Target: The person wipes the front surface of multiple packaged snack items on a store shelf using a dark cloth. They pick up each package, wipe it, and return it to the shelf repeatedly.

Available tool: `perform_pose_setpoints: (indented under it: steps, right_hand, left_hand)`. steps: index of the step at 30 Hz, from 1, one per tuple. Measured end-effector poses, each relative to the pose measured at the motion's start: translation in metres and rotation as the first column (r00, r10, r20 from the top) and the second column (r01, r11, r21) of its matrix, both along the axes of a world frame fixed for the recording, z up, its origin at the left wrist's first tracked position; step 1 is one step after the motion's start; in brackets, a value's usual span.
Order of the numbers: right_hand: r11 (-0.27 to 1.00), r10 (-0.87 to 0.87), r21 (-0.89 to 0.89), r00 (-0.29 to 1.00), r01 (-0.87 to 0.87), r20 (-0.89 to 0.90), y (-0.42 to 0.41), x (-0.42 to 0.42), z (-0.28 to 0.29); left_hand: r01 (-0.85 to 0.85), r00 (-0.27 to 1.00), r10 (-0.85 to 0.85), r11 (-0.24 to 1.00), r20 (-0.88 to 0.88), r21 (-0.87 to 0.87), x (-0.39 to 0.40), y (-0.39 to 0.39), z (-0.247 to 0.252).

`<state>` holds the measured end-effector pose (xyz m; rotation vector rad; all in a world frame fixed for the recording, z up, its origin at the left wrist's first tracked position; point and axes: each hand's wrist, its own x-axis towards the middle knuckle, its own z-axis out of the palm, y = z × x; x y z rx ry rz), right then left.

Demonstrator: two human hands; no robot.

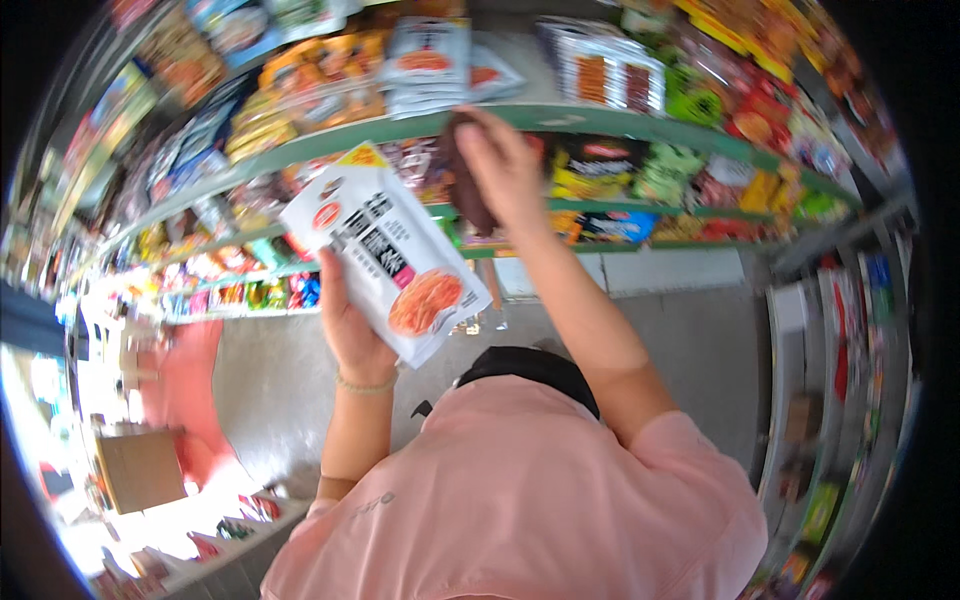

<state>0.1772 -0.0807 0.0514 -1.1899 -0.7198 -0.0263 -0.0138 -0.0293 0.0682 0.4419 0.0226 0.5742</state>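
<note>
My left hand (pixel 354 330) grips a white food pouch (pixel 401 259) by its lower left side, thumb on the front. The pouch is tilted, has a yellow corner, and shows a picture of reddish shredded food. In my right hand (pixel 504 161) is a dark brown cloth (pixel 471 180), which hangs down in front of the green shelf edge (pixel 570 116). Just beyond that edge lies a stack of similar white pouches (pixel 427 64). To its right stand silvery packs (pixel 611 67) with brown and orange panels.
Several shelf tiers of bagged snacks curve across the front, among them orange packs (pixel 322 71) and a black and yellow bag (pixel 596 166). Another shelving unit (pixel 780 360) rises on the right. Behind on the left are a cardboard box (pixel 139 469) and a red floor mat (pixel 184 390).
</note>
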Motion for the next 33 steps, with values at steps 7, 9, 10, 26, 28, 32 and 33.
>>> perform_pose_setpoints:
  steps: [7, 9, 10, 26, 28, 32, 33]
  right_hand:
    - [0.934, 0.183, -0.324, 0.573, 0.153, 0.799, 0.002, -0.127, 0.030]
    - [0.937, 0.155, -0.311, 0.611, 0.158, 0.777, 0.021, -0.130, 0.022]
    - [0.926, 0.147, -0.330, 0.625, 0.186, 0.766, 0.029, -0.124, 0.023]
    - [0.668, 0.515, -0.133, 0.584, -0.732, -0.627, 0.003, -0.113, -0.021]
    - [0.706, 0.492, -0.137, 0.620, -0.695, -0.611, 0.005, -0.108, -0.023]
    - [0.696, 0.535, -0.288, 0.743, -0.658, -0.402, 0.017, -0.116, -0.015]
    - [0.674, 0.546, -0.390, 0.779, -0.627, -0.308, 0.020, -0.128, -0.010]
  left_hand:
    - [-0.075, 0.975, 0.072, 0.997, 0.211, 0.006, -0.013, 0.026, -0.041]
    - [-0.036, 0.990, 0.025, 0.997, 0.142, 0.075, -0.025, 0.041, -0.048]
    - [0.091, 0.990, -0.087, 0.995, 0.113, -0.030, -0.033, 0.033, -0.035]
    - [-0.125, 0.989, 0.125, 0.992, -0.079, 0.004, -0.056, 0.075, -0.070]
    - [-0.459, 0.766, 0.592, 0.777, -0.251, 0.431, -0.049, 0.059, -0.047]
    - [-0.526, 0.735, 0.638, 0.751, -0.232, 0.400, -0.047, 0.057, -0.031]
    - [-0.497, 0.783, 0.580, 0.800, -0.222, 0.336, -0.050, 0.058, -0.028]
